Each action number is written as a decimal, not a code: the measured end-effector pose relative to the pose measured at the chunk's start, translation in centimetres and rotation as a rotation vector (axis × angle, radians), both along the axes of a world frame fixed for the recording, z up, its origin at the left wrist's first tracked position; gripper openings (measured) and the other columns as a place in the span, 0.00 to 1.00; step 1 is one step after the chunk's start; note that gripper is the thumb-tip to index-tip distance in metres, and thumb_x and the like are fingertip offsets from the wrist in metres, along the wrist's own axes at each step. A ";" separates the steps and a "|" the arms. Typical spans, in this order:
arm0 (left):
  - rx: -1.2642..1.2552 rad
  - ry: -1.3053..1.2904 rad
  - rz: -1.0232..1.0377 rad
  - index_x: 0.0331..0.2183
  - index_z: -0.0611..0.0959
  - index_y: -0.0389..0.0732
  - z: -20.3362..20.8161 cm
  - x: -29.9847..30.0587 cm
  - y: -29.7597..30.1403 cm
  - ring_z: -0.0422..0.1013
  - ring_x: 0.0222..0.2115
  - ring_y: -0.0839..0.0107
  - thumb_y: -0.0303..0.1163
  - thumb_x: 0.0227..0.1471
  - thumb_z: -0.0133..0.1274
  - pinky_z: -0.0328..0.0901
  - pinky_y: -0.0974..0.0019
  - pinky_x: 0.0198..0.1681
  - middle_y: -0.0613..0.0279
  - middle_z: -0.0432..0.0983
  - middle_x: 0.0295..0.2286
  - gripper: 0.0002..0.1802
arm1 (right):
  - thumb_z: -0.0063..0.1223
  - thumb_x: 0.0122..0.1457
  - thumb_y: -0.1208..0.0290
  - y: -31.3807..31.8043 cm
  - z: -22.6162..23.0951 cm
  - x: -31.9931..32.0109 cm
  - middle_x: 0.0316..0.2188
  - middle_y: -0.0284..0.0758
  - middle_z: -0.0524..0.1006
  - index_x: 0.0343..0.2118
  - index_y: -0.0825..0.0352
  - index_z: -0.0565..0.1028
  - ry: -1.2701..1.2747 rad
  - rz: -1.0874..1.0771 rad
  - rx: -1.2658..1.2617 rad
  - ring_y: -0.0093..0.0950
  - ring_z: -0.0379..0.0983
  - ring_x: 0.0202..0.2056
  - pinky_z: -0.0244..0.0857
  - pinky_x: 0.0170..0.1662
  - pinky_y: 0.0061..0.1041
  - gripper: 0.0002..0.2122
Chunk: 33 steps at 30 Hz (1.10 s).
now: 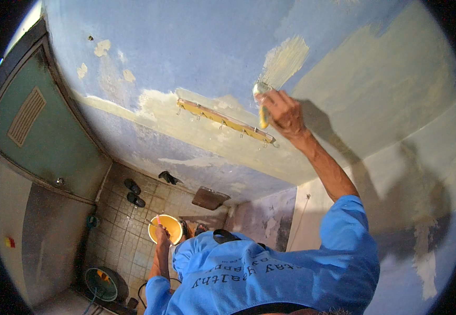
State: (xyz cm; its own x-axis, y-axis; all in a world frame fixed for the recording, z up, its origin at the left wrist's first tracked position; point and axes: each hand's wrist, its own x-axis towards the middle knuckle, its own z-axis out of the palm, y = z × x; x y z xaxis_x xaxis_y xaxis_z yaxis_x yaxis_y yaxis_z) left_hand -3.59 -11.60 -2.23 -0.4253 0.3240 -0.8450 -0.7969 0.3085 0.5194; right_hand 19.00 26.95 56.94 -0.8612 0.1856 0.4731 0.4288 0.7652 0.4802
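Observation:
My right hand (284,113) is raised to the blue wall (196,47), closed around a paintbrush (263,116). The brush's yellow handle points down below my fingers, and its bristle end rests against the wall at the lower end of a fresh cream paint streak (285,58). Low on the left, my left hand (162,234) is closed at the near side of a yellow bucket (171,227), apparently on its handle, where a pinkish-red piece shows. The inside of the bucket looks yellow; its contents cannot be made out.
A yellow hook rail (222,121) is fixed to the wall, left of the brush. Below lie dark slippers (133,193), a black cloth-like item (169,177) and a brown board (210,198) by the wall. A green door (44,121) and dark tub (113,286) stand left.

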 end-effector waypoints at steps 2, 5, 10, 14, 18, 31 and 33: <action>-0.001 0.006 -0.031 0.25 0.71 0.45 0.6 -0.1 0.1 0.56 0.09 0.73 0.59 0.59 0.46 0.51 0.67 0.12 0.68 0.59 0.12 0.26 | 0.58 0.47 0.79 1.7 2.7 0.2 0.37 0.35 0.75 0.47 0.62 0.77 0.103 -0.010 -0.038 0.34 0.75 0.38 0.74 0.36 0.29 0.21; -0.003 -0.018 -0.012 0.24 0.71 0.45 0.1 0.0 -0.1 0.57 0.10 0.72 0.58 0.59 0.46 0.51 0.67 0.13 0.69 0.59 0.12 0.26 | 0.60 0.54 0.73 2.1 8.2 -0.7 0.31 0.35 0.77 0.45 0.62 0.77 0.320 0.036 -0.143 0.35 0.76 0.34 0.73 0.39 0.31 0.14; -0.005 -0.020 0.033 0.24 0.71 0.45 -0.4 0.3 -0.8 0.57 0.10 0.72 0.57 0.59 0.46 0.52 0.67 0.13 0.69 0.60 0.12 0.25 | 0.62 0.54 0.75 1.9 13.2 -1.2 0.37 0.31 0.78 0.46 0.59 0.79 0.317 0.073 0.210 0.31 0.77 0.37 0.74 0.38 0.29 0.15; -0.001 -0.019 0.074 0.24 0.71 0.46 -0.6 0.6 -1.0 0.57 0.10 0.72 0.57 0.59 0.46 0.52 0.67 0.13 0.69 0.60 0.12 0.25 | 0.62 0.51 0.76 0.5 9.8 -2.0 0.39 0.31 0.77 0.48 0.56 0.79 0.144 0.041 0.423 0.31 0.75 0.38 0.73 0.39 0.30 0.19; 0.001 -0.016 0.085 0.24 0.71 0.45 -0.7 0.3 -1.4 0.57 0.10 0.72 0.56 0.59 0.46 0.52 0.66 0.13 0.69 0.60 0.12 0.24 | 0.58 0.54 0.72 1.3 0.9 -1.8 0.38 0.31 0.75 0.44 0.56 0.81 0.016 0.014 0.285 0.29 0.71 0.37 0.68 0.33 0.30 0.14; -0.099 -0.033 0.063 0.26 0.72 0.44 -1.1 -0.2 -2.3 0.58 0.10 0.71 0.54 0.59 0.46 0.54 0.66 0.14 0.68 0.61 0.13 0.23 | 0.56 0.54 0.72 2.0 -12.8 -0.7 0.40 0.33 0.74 0.41 0.60 0.80 -0.127 -0.013 0.037 0.30 0.69 0.40 0.61 0.36 0.33 0.11; -0.084 -0.039 0.075 0.27 0.73 0.44 -1.5 -0.3 -2.4 0.58 0.10 0.70 0.54 0.59 0.47 0.55 0.65 0.14 0.68 0.61 0.13 0.23 | 0.56 0.54 0.74 0.8 -11.9 -0.9 0.39 0.34 0.74 0.40 0.60 0.80 -0.055 0.004 -0.053 0.32 0.70 0.40 0.63 0.37 0.34 0.11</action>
